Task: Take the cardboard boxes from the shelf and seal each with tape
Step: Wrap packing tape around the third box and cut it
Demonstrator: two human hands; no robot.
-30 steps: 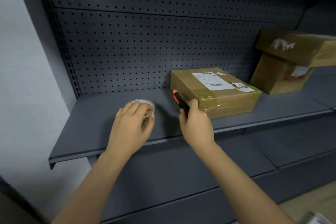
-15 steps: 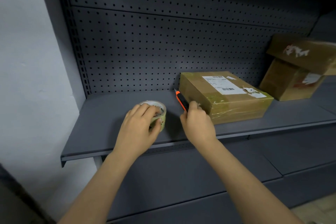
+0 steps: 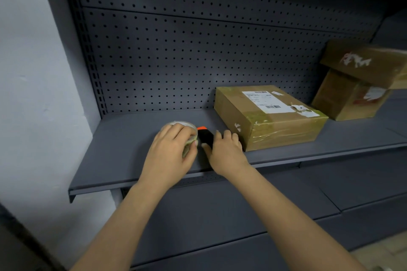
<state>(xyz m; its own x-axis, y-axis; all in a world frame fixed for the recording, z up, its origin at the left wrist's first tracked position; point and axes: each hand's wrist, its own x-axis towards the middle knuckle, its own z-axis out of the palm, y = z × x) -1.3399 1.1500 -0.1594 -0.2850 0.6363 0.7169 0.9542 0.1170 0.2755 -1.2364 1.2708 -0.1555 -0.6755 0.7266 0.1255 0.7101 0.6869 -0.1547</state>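
A taped cardboard box (image 3: 271, 123) sits on a grey shelf (image 3: 123, 152). Just left of it the right hand (image 3: 226, 152) touches an orange-tipped cutter (image 3: 203, 134), grip unclear. Beyond that, the left hand (image 3: 170, 154) curls its fingers round a tape roll (image 3: 187, 126). The box looks stiff and tape-slick, so lift it by opposite sides.

1. Dark grey metal shelf (image 3: 132, 149) and perforated grey metal back panel (image 3: 198, 61): smooth, matt paint.
2. Flat brown cardboard box (image 3: 237, 105): matt card under glossy, wrinkled clear tape bands, with a white paper label (image 3: 266, 101).
3. Round roll of clear tape (image 3: 182, 125): shiny plastic film.
4. Black and orange plastic cutter (image 3: 204, 135): smooth, dull.
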